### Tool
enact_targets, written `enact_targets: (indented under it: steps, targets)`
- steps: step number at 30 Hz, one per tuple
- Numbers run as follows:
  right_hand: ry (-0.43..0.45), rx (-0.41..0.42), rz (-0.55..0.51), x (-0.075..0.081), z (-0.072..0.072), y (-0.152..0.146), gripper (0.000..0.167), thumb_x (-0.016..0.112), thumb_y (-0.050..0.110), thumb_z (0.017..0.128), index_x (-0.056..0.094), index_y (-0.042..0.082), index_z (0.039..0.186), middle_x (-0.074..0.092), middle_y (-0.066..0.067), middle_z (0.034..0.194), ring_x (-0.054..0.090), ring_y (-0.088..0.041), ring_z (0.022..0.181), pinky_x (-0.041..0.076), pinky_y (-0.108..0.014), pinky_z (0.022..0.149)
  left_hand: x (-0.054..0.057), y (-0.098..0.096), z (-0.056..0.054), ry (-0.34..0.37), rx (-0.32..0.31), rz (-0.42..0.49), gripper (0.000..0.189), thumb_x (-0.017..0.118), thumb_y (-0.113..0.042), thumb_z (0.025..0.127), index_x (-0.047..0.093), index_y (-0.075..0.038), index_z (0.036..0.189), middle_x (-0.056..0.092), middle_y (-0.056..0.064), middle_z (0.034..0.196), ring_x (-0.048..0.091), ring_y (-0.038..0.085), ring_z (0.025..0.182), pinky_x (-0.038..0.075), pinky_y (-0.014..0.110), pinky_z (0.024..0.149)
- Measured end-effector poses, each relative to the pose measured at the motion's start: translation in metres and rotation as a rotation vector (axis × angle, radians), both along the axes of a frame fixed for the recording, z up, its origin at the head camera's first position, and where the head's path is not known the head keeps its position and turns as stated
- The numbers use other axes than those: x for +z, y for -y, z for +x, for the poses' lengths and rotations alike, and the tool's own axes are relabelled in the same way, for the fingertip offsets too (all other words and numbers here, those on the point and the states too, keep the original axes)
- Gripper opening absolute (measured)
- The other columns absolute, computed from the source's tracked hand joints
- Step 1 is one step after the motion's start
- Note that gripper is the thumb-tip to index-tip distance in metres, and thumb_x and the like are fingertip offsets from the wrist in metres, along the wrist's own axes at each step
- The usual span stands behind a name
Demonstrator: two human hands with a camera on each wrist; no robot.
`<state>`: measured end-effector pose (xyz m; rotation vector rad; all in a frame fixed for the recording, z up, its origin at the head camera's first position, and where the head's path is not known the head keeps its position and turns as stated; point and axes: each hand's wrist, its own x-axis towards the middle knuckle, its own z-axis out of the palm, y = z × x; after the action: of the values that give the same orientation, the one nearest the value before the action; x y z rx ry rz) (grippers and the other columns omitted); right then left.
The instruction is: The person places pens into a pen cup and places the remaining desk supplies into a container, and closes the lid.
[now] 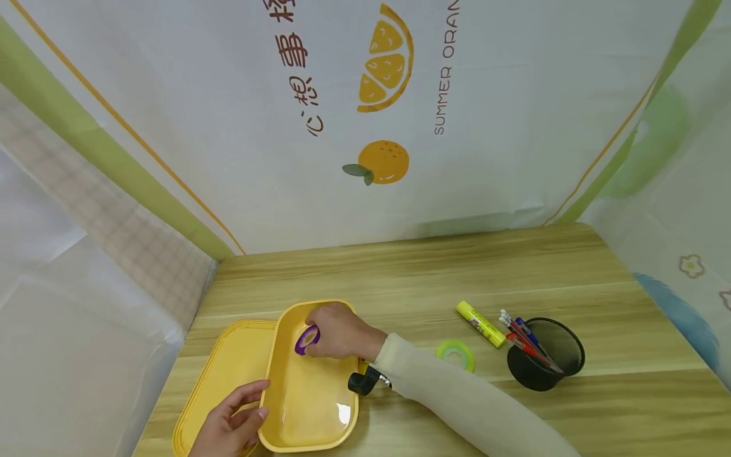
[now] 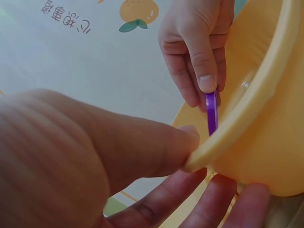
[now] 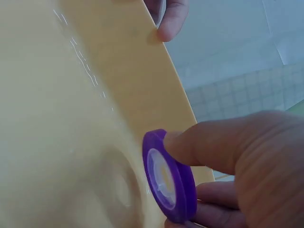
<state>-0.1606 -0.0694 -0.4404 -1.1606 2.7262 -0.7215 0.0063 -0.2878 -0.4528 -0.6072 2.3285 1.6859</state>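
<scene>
Pale sleeve (image 1: 457, 393), nearest, cut off below. Purple tape roll (image 1: 308, 340), pinched by right hand (image 1: 342, 331) inside yellow box (image 1: 311, 406); box rim gripped by left hand (image 1: 231, 424). Wood-grain table (image 1: 411, 273), backed by orange-printed white cloth (image 1: 485, 146), lettering cropped above. Yellow lid (image 1: 231, 365), partly hidden by box. Small yellow item (image 1: 363, 366), mostly obscured, unidentifiable.

Both hands (image 1: 228, 422) (image 1: 342, 331) pinching (right farther forward), right arm (image 1: 451, 393) slanting leftward

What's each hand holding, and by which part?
Right hand: purple tape roll, pinched by its outer edge. Left hand: yellow plastic tub, pinched by its rim.
</scene>
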Motion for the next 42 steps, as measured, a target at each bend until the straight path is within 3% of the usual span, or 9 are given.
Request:
enact_targets:
  steps: [2, 5, 9, 13, 17, 24, 31, 36, 42]
  targets:
    - [0.001, 0.000, 0.015, 0.000, -0.001, 0.001, 0.048, 0.085, 0.037, 0.086, 0.077, 0.009, 0.124, 0.079, 0.002, 0.116, 0.073, -0.011, 0.103, 0.053, -0.019, 0.091, 0.000, 0.000, 0.000, 0.001, 0.002, 0.002, 0.051, 0.071, -0.007, 0.098, 0.059, -0.006, 0.147, 0.056, 0.016, 0.132, 0.069, 0.015, 0.094, 0.058, 0.033, 0.064]
    - [-0.003, 0.008, 0.028, -0.001, -0.002, 0.003, 0.034, 0.086, 0.035, 0.085, 0.080, 0.012, 0.108, 0.075, 0.009, 0.089, 0.064, -0.005, 0.078, 0.047, -0.015, 0.071, 0.000, 0.000, 0.001, 0.003, 0.002, 0.004, 0.050, 0.071, -0.007, 0.098, 0.059, -0.006, 0.147, 0.057, 0.017, 0.133, 0.069, 0.016, 0.093, 0.059, 0.033, 0.065]
    - [0.006, 0.012, 0.038, -0.001, -0.003, 0.005, 0.028, 0.087, 0.032, 0.084, 0.079, 0.012, 0.101, 0.069, 0.009, 0.078, 0.053, -0.005, 0.065, 0.038, -0.017, 0.059, 0.001, 0.000, 0.001, 0.003, -0.005, 0.012, 0.051, 0.071, -0.007, 0.098, 0.058, -0.005, 0.148, 0.056, 0.018, 0.134, 0.069, 0.017, 0.091, 0.059, 0.033, 0.066]
    - [0.034, -0.008, 0.045, 0.000, -0.001, 0.006, 0.040, 0.085, 0.033, 0.087, 0.079, 0.009, 0.118, 0.080, 0.002, 0.109, 0.073, -0.012, 0.096, 0.054, -0.019, 0.080, 0.002, 0.000, 0.001, 0.005, -0.001, 0.014, 0.051, 0.071, -0.006, 0.098, 0.059, -0.004, 0.148, 0.056, 0.018, 0.135, 0.069, 0.017, 0.092, 0.059, 0.033, 0.066]
    - [0.082, -0.023, 0.033, 0.003, 0.000, 0.004, 0.046, 0.083, 0.031, 0.090, 0.075, 0.007, 0.129, 0.077, -0.002, 0.127, 0.071, -0.019, 0.119, 0.056, -0.025, 0.098, 0.002, -0.001, 0.001, 0.009, 0.010, 0.011, 0.051, 0.071, -0.006, 0.098, 0.059, -0.005, 0.147, 0.057, 0.017, 0.134, 0.067, 0.017, 0.089, 0.058, 0.032, 0.064]
    - [0.166, -0.027, -0.029, 0.004, 0.001, 0.000, 0.049, 0.081, 0.028, 0.092, 0.071, 0.007, 0.136, 0.074, -0.002, 0.134, 0.068, -0.018, 0.124, 0.055, -0.024, 0.101, 0.002, -0.001, 0.000, 0.008, -0.004, 0.027, 0.052, 0.069, -0.005, 0.098, 0.057, -0.003, 0.149, 0.059, 0.014, 0.128, 0.062, 0.017, 0.077, 0.054, 0.029, 0.061]
    - [0.268, -0.031, -0.102, 0.007, 0.001, -0.006, 0.052, 0.080, 0.027, 0.093, 0.068, 0.007, 0.140, 0.073, -0.005, 0.137, 0.071, -0.014, 0.110, 0.055, -0.019, 0.088, 0.001, -0.001, 0.000, 0.003, -0.002, 0.017, 0.052, 0.070, -0.005, 0.098, 0.058, -0.003, 0.148, 0.060, 0.013, 0.126, 0.062, 0.017, 0.077, 0.054, 0.029, 0.061]
    - [0.262, -0.046, -0.117, 0.011, 0.001, -0.012, 0.053, 0.081, 0.031, 0.094, 0.068, 0.008, 0.139, 0.074, -0.006, 0.134, 0.070, -0.020, 0.121, 0.057, -0.022, 0.093, 0.001, -0.002, -0.001, 0.000, 0.002, 0.016, 0.051, 0.069, -0.004, 0.098, 0.058, -0.003, 0.148, 0.060, 0.013, 0.127, 0.062, 0.016, 0.077, 0.054, 0.029, 0.061]
    - [0.284, -0.046, -0.201, 0.014, 0.000, -0.022, 0.053, 0.082, 0.032, 0.094, 0.068, 0.006, 0.138, 0.073, -0.008, 0.136, 0.071, -0.021, 0.123, 0.059, -0.023, 0.095, 0.000, -0.002, -0.001, 0.003, 0.014, 0.021, 0.050, 0.068, -0.002, 0.099, 0.058, -0.004, 0.148, 0.060, 0.013, 0.125, 0.060, 0.017, 0.074, 0.052, 0.028, 0.059]
